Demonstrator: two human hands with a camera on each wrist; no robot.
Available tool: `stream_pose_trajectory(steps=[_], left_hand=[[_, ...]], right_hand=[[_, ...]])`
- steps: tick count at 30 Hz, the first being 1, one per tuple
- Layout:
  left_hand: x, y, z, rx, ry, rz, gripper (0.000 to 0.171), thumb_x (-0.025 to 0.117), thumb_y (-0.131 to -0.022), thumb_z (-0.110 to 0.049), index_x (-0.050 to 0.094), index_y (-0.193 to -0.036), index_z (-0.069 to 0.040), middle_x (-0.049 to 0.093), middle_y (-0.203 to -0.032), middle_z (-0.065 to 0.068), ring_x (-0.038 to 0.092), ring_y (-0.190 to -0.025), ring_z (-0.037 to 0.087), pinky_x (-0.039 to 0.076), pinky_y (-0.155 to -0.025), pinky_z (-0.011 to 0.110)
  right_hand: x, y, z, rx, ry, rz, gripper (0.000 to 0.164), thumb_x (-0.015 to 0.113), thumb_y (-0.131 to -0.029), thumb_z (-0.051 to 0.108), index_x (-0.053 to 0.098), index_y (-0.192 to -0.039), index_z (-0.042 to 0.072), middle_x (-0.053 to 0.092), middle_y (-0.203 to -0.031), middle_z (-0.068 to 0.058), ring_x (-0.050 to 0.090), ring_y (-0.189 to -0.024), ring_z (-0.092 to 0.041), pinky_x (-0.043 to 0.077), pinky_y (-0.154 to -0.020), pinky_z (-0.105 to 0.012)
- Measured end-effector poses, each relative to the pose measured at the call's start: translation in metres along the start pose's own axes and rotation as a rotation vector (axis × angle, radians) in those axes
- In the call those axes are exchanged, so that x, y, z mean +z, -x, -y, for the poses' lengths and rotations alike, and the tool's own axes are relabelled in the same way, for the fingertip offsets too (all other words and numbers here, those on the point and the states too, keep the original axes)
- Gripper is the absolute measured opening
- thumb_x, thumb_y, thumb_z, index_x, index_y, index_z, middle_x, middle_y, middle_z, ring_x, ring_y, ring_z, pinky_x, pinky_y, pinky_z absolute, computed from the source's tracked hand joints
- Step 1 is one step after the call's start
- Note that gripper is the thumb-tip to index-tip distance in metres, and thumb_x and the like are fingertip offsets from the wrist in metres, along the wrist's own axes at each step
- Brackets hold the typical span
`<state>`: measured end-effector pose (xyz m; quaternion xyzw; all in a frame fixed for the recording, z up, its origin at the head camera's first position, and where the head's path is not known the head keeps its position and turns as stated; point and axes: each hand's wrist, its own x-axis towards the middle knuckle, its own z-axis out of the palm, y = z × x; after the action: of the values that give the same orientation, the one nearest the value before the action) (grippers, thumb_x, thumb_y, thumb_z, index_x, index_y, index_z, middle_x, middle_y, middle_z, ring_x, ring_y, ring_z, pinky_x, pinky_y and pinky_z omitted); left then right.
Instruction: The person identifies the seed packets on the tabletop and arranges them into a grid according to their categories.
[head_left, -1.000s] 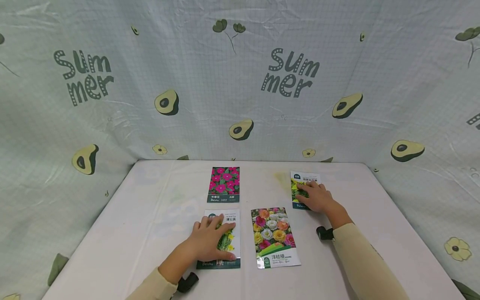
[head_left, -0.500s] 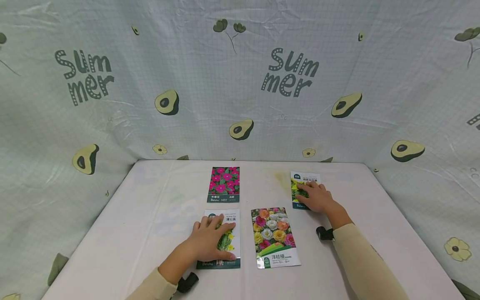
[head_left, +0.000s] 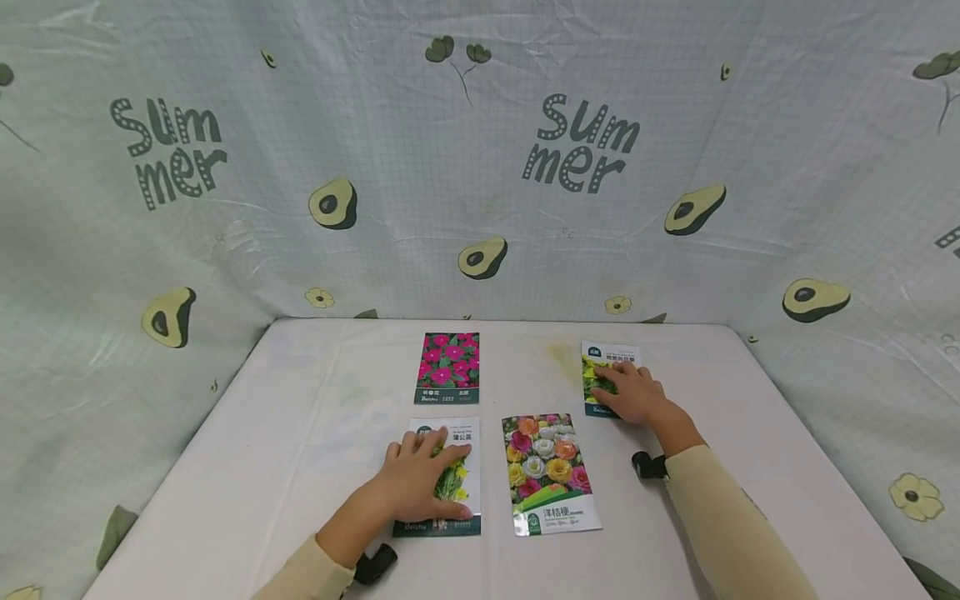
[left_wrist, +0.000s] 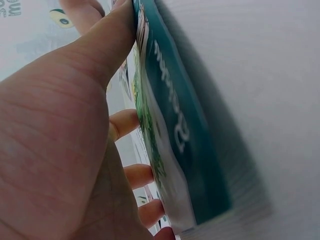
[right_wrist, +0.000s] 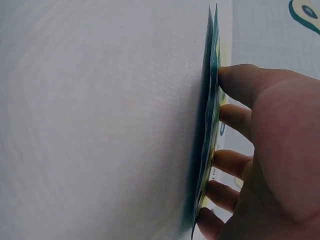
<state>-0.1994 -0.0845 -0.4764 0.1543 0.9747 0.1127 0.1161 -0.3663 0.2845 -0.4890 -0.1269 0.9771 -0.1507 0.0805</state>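
Note:
My left hand rests with spread fingers on a white seed packet with yellow flowers, which lies flat at front centre-left. In the left wrist view, the thumb and fingertips touch the face of this packet, beside its green lower band. Farther back on the right, my right hand lies on another seed packet with yellow flowers and covers much of it. Fingertips and thumb press on its upper face in the right wrist view, where the packet appears edge-on. Neither hand grips anything.
A seed packet with pink flowers lies behind the left hand. Between the hands is a packet with multicoloured blooms. All lie on a white-covered table, with a printed avocado curtain around its back and sides.

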Motion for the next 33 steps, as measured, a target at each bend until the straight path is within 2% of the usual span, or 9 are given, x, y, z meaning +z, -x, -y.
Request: stream_pose_trajectory(steps=[9, 33], left_hand=[[0.0, -0.0039, 0.0024, 0.01, 0.01, 0.007, 0.092, 0.072, -0.076, -0.077, 0.048, -0.153, -0.033, 0.035, -0.163, 0.013, 0.038, -0.131, 0.038, 0.033, -0.087, 0.048], [-0.005, 0.0003, -0.0012, -0.001, -0.002, 0.007, 0.094, 0.073, -0.074, -0.078, 0.048, -0.153, -0.033, 0.036, -0.163, 0.012, 0.038, -0.132, 0.038, 0.034, -0.091, 0.052]], right_hand=[[-0.0041, -0.0008, -0.0011, 0.006, 0.004, 0.027, 0.062, 0.053, -0.105, 0.047, 0.043, -0.157, 0.015, 0.034, -0.157, -0.027, 0.033, -0.137, -0.052, 0.032, -0.107, -0.071], [-0.0047, -0.0071, 0.0051, 0.015, -0.002, 0.048, 0.061, 0.055, -0.105, 0.045, 0.043, -0.157, 0.017, 0.034, -0.158, -0.025, 0.035, -0.136, -0.05, 0.031, -0.109, -0.069]])
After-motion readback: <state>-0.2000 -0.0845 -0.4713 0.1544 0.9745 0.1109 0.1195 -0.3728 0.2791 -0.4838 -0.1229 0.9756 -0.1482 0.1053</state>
